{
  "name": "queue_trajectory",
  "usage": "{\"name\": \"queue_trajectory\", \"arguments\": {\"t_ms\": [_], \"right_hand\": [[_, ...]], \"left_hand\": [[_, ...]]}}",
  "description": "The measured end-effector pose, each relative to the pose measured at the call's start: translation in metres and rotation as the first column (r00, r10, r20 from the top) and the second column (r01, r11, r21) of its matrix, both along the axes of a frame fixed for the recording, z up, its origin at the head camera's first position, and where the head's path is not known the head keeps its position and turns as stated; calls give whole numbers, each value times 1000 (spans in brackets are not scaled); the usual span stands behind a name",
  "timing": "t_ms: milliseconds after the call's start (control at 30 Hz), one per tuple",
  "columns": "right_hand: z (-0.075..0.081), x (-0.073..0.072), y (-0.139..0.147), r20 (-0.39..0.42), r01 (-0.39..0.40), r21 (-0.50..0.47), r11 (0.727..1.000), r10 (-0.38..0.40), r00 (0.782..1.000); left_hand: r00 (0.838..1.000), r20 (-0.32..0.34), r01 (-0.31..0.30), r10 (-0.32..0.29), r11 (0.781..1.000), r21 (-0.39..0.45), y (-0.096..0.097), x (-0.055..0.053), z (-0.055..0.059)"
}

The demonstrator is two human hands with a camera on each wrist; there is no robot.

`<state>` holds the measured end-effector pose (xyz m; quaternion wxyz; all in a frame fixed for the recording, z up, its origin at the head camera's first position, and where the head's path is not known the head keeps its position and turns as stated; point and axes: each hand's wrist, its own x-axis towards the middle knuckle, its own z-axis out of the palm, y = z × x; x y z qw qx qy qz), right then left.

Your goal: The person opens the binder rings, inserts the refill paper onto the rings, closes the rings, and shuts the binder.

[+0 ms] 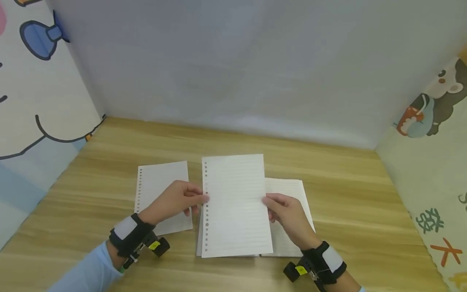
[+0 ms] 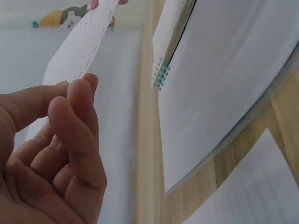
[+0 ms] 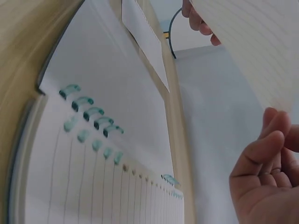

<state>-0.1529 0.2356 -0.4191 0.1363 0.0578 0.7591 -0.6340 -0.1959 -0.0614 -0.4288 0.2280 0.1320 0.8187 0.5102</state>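
A lined loose-leaf sheet (image 1: 235,207), punched with holes down its left side, is held up between both hands. My left hand (image 1: 178,198) pinches its left edge between thumb and fingers, and my right hand (image 1: 288,215) pinches the right edge. Below the sheet lies an open ring notebook (image 1: 292,190), partly hidden in the head view. The right wrist view shows its green rings (image 3: 93,112) and lined pages, with a plain white cover (image 3: 112,60) folded out flat beside them. Another punched sheet (image 1: 160,174) lies on the table to the left, partly behind my left hand.
The wood-grain table (image 1: 346,194) runs back to a grey-white backdrop (image 1: 237,73). Cartoon-printed panels stand at the left (image 1: 43,97) and right (image 1: 419,162). Each wrist wears a black strap with a small camera.
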Motion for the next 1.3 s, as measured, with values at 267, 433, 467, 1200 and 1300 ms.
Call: {"name": "queue_trajectory", "arguments": {"t_ms": [267,433,467,1200,1300], "right_hand": [[-2,5,33,9,55,18,998,-56,998],[-2,9,50,33,137,58,989,-139,990],[-2,10,53,38,152,66,986,-155,987],[-18,16,107,114,179,169,969,-200,973],[-22,13,110,124,173,174,969,-196,973]], "left_hand": [[1000,-10,-21,21,999,40,37,5,-16],[998,-35,-49,51,998,49,64,10,-23],[998,-44,-52,55,997,57,69,12,-24],[989,-146,-31,21,997,-71,138,8,-35],[989,-146,-26,11,995,-101,141,6,-36]]}}
